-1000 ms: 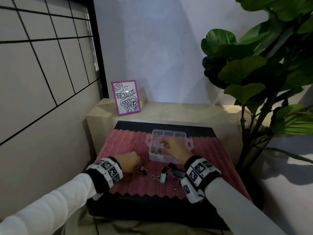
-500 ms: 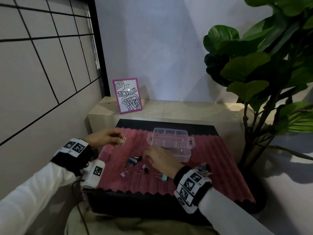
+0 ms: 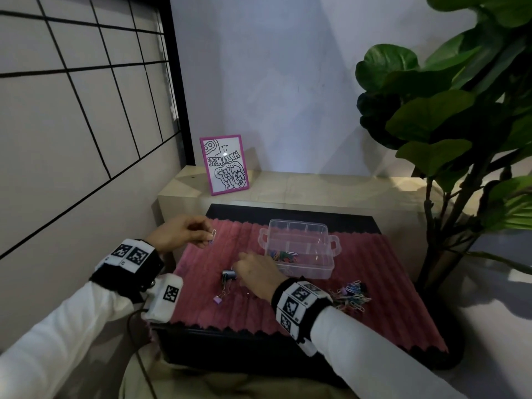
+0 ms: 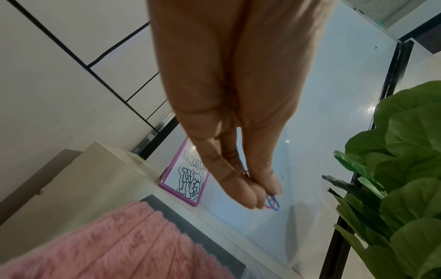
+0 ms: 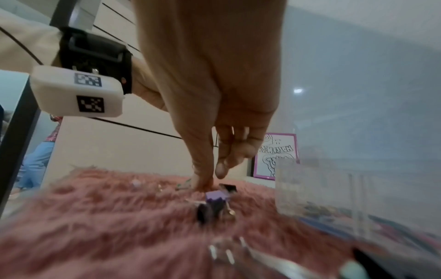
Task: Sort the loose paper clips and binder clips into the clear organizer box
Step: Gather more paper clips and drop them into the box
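The clear organizer box [image 3: 299,246] stands on a pink ribbed mat [image 3: 374,269], with coloured paper clips [image 3: 283,255] in its front-left compartment. My left hand [image 3: 205,236] is raised over the mat's far left corner and pinches a few paper clips [image 3: 213,235] [image 4: 272,201] between thumb and fingertips. My right hand [image 3: 239,267] reaches down left of the box, its fingers [image 5: 203,184] touching the mat among binder clips [image 3: 229,275]: a dark one, and a purple one [image 5: 216,196]. A small purple binder clip [image 3: 218,299] lies nearer me. A loose pile of paper clips [image 3: 349,296] lies right of my right wrist.
A pink-framed drawing [image 3: 225,165] leans on the pale wooden shelf [image 3: 316,185] behind the mat. A large leafy plant [image 3: 449,116] stands at the right. A gridded wall panel [image 3: 72,110] closes the left side. The mat lies on a black table [image 3: 230,352].
My right hand left the box and dropped to the binder clips left of it. My left hand lifted off the mat to the far left corner, now holding paper clips.
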The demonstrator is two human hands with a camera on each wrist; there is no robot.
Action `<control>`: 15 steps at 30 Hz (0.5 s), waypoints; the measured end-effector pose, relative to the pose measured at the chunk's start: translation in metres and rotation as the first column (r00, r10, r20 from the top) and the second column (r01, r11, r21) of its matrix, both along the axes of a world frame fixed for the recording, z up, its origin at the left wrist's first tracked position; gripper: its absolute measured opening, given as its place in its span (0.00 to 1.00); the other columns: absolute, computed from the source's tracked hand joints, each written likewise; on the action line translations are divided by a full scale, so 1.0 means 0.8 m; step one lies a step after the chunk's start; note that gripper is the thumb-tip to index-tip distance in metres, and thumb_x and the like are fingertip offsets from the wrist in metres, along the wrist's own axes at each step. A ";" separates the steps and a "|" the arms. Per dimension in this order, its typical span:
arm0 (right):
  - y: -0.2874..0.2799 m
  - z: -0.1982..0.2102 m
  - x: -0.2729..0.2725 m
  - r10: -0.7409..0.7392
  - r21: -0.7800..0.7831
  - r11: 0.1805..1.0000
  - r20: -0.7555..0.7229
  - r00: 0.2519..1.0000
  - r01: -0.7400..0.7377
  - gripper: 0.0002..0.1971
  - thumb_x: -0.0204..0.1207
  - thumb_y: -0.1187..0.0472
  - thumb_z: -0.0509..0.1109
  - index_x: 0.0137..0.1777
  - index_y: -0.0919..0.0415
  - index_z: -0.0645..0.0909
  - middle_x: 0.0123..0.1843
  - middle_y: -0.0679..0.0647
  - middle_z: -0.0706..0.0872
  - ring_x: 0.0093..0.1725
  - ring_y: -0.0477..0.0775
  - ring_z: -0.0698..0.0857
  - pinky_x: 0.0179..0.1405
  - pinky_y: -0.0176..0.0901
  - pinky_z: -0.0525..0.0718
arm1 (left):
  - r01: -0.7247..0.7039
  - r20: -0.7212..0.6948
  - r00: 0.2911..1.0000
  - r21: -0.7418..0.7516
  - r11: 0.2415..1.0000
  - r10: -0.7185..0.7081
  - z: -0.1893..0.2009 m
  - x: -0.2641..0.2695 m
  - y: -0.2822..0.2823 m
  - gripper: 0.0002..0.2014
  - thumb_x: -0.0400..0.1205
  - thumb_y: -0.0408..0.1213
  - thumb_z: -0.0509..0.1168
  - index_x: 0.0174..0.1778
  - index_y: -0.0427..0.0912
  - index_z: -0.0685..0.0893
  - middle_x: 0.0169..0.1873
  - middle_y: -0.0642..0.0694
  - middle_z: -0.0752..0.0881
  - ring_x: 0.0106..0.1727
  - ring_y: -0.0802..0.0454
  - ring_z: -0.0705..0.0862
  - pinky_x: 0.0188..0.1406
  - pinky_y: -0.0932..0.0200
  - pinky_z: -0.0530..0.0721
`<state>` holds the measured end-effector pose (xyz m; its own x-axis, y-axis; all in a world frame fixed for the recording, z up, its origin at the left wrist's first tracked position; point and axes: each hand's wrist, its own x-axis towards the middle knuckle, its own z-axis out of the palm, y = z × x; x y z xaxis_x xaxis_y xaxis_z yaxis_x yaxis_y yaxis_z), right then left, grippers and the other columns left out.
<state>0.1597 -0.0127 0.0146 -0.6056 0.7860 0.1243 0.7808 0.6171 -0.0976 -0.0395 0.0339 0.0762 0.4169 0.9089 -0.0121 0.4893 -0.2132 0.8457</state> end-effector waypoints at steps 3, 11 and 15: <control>0.002 0.010 -0.019 0.093 0.026 0.995 -0.027 0.995 -0.092 0.07 0.75 0.70 0.63 0.50 0.70 0.80 0.53 0.64 0.81 0.57 0.64 0.77 0.39 0.55 0.82 | -0.020 -0.014 1.000 0.038 0.999 0.021 0.006 -0.004 0.004 0.08 0.76 0.23 0.65 0.36 0.39 0.81 0.26 0.51 0.86 0.28 0.62 0.85 0.33 0.73 0.85; -0.004 0.001 -0.055 0.172 0.077 0.977 0.251 0.952 -0.197 0.14 0.77 0.71 0.55 0.52 0.70 0.83 0.53 0.65 0.87 0.54 0.64 0.84 0.43 0.52 0.82 | 0.090 -0.164 0.984 0.136 0.987 -0.067 0.028 0.063 0.029 0.08 0.75 0.25 0.68 0.35 0.42 0.81 0.30 0.48 0.84 0.26 0.67 0.85 0.31 0.72 0.84; 0.011 -0.029 -0.045 0.165 0.110 0.981 -0.030 0.986 -0.161 0.11 0.70 0.66 0.63 0.36 0.59 0.88 0.34 0.53 0.90 0.35 0.53 0.89 0.28 0.39 0.86 | 0.208 -0.287 0.943 0.115 0.971 -0.168 0.031 0.120 0.046 0.03 0.75 0.27 0.68 0.43 0.36 0.84 0.33 0.48 0.86 0.25 0.70 0.84 0.30 0.75 0.83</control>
<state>0.1237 -0.0040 -0.0084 -0.7176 0.6579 0.2285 0.6658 0.7443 -0.0523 0.0566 0.0705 0.1010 0.5789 0.8150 -0.0267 0.6368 -0.4314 0.6391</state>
